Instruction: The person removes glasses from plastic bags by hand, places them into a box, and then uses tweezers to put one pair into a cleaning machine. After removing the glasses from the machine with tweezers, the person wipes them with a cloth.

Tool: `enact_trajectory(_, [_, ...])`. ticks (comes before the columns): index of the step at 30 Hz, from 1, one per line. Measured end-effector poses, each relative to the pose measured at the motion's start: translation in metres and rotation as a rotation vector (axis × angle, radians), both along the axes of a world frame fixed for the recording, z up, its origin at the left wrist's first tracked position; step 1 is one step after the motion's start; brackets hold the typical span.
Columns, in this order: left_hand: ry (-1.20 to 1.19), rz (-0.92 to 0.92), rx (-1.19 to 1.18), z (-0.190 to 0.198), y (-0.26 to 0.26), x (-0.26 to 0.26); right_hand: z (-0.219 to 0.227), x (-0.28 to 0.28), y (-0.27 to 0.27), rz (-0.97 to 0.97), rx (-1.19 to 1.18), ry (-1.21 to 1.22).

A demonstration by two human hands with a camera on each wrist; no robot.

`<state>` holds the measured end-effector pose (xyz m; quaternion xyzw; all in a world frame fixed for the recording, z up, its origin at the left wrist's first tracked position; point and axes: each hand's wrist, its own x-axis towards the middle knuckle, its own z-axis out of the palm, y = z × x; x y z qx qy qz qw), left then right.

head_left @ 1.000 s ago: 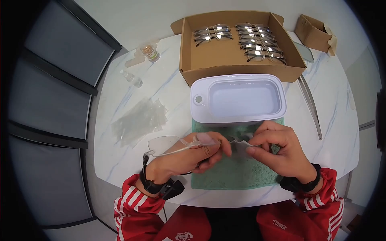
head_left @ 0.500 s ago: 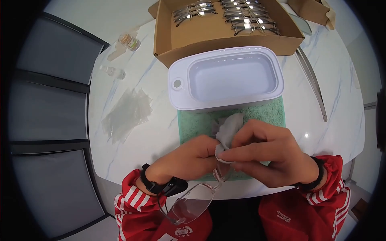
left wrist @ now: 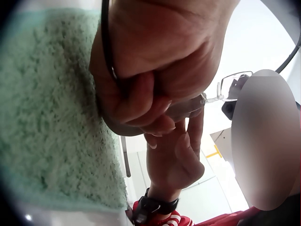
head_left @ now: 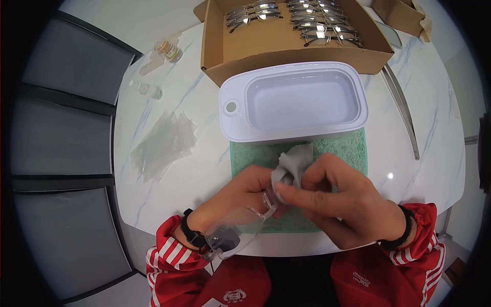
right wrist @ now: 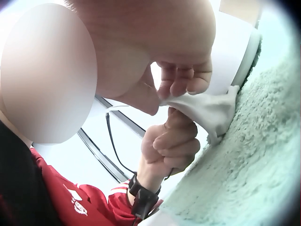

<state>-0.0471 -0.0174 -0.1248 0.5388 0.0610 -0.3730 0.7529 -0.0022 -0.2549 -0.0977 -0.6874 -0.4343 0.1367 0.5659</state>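
Observation:
My left hand point(head_left: 243, 192) grips a pair of clear-rimmed eyeglasses point(head_left: 232, 225), one lens hanging back over the wrist toward my body. In the left wrist view, its fingers curl around a dark temple of the eyeglasses point(left wrist: 233, 84). Across from it, my right hand point(head_left: 348, 202) pinches a grey cleaning cloth point(head_left: 297, 159) between thumb and fingers, folded at the far lens, which the cloth and fingers mostly hide. In the right wrist view, the loose end of the cloth point(right wrist: 211, 110) droops toward the green towel point(right wrist: 254, 155), beside my left fist point(right wrist: 171, 143).
A white tub point(head_left: 232, 133) stands at the towel's back edge. Behind it, a cardboard box point(head_left: 302, 59) holds several eyeglasses point(head_left: 327, 38). To the left lie clear plastic bags point(head_left: 163, 143), a small spray bottle point(head_left: 147, 90) and a jar point(head_left: 169, 51). A metal strip point(head_left: 401, 112) lies right.
The eyeglasses have swung from level above my left wrist to hanging down toward my body, then lifted slightly. The cloth has come onto the far lens, and my right hand has shifted along it.

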Motion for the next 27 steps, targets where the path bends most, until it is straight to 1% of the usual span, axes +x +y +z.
enact_trajectory(1, [-0.003,0.000,0.000,0.002,0.000,0.003,-0.003,0.001,-0.001,-0.035,-0.051,0.007])
enact_trajectory(2, [0.031,-0.042,0.040,0.007,-0.001,0.007,-0.004,0.002,-0.001,-0.069,-0.102,0.013])
enact_trajectory(3, [0.068,-0.088,0.079,0.012,0.001,0.010,-0.001,0.002,0.001,-0.070,-0.103,0.014])
enact_trajectory(4, [0.065,-0.087,0.079,0.009,0.004,0.009,0.001,0.003,0.002,-0.052,-0.084,0.023])
enact_trajectory(6, [0.026,-0.041,-0.072,0.000,0.010,0.004,0.004,0.004,0.001,-0.036,-0.064,0.030])
enact_trajectory(7, [0.027,-0.043,-0.070,0.002,0.005,0.002,0.006,0.006,0.000,0.025,-0.071,0.034])
enact_trajectory(8, [0.072,0.053,0.079,0.008,-0.006,0.002,0.008,0.006,0.000,0.086,-0.077,0.040])
enact_trajectory(9, [0.115,0.149,0.228,0.011,-0.012,0.002,0.006,0.004,0.000,0.083,-0.077,0.042])
enact_trajectory(10, [0.116,0.144,0.228,0.010,-0.008,0.003,0.004,0.002,0.002,0.023,-0.086,0.051])
enact_trajectory(11, [0.016,0.012,0.160,0.008,-0.002,0.005,0.001,0.000,0.003,-0.035,-0.096,0.059])
enact_trajectory(12, [-0.085,-0.119,0.090,0.007,0.002,0.006,-0.001,0.000,0.002,-0.038,-0.097,0.059])
enact_trajectory(16, [-0.071,-0.073,0.079,0.011,-0.001,0.003,-0.007,-0.001,0.001,-0.074,-0.053,0.063])
enact_trajectory(18, [0.003,-0.008,0.127,0.011,-0.002,0.003,-0.006,0.000,0.001,-0.087,-0.028,0.049])
enact_trajectory(19, [0.003,-0.007,0.127,0.010,-0.001,0.004,-0.004,0.000,0.001,-0.082,-0.015,0.050])
enact_trajectory(21, [-0.100,0.019,0.120,0.008,-0.001,0.004,-0.003,0.001,0.000,-0.075,0.000,0.047])
enact_trajectory(22, [-0.100,0.019,0.119,0.005,0.000,0.003,-0.002,0.002,0.000,-0.048,-0.002,0.037])
enact_trajectory(24, [-0.122,-0.014,0.012,-0.002,0.001,0.001,-0.003,0.001,0.000,-0.022,-0.005,0.030])
enact_trajectory(25, [-0.121,-0.016,0.011,-0.002,0.002,0.002,-0.004,-0.001,0.002,-0.068,-0.017,0.032])
enact_trajectory(26, [-0.165,-0.088,0.065,-0.001,0.002,0.002,-0.006,-0.002,0.003,-0.115,-0.028,0.033])
enact_trajectory(27, [-0.210,-0.161,0.118,-0.001,0.002,0.003,-0.008,-0.002,0.003,-0.119,-0.029,0.033])
